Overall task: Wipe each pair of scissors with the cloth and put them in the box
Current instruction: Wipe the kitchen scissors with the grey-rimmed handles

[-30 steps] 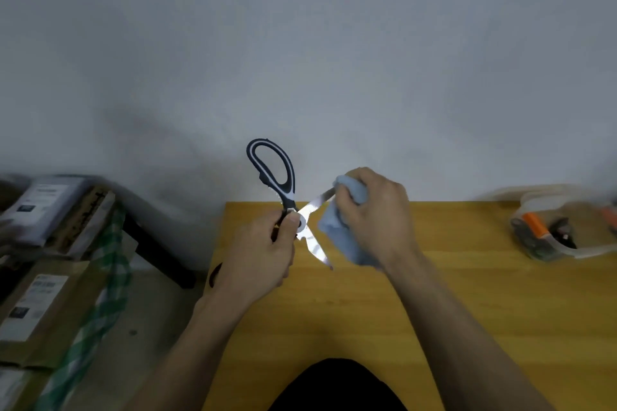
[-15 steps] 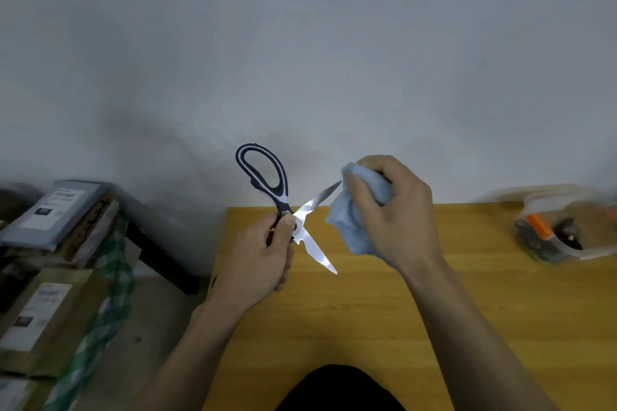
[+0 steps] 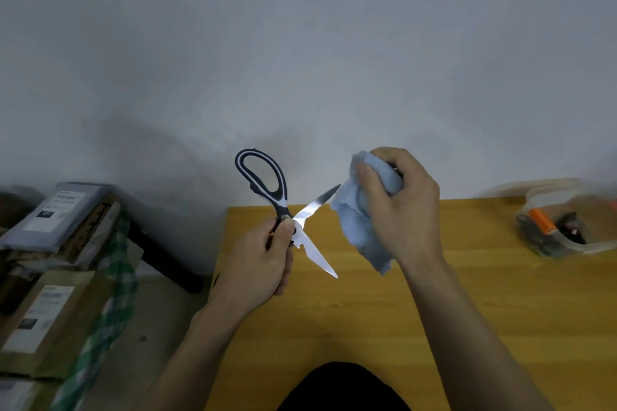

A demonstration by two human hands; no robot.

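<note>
Right hand [image 3: 402, 207] with cloth [image 3: 360, 220] has drawn off the scissors [image 3: 283, 210].

The scissors [image 3: 302, 233] have 2 shiny bare-metal blades, 1 serrated, and matt black-and-white plastic handles. The cloth [image 3: 359, 220] is soft, fuzzy pale-blue fabric. The table [image 3: 467, 294] is smooth yellow wood with faint grain. At 3 o'clock, the box [image 3: 567, 243] is translucent, glossy plastic.

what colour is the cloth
Light blue; the cloth shows best in the head view.
</note>
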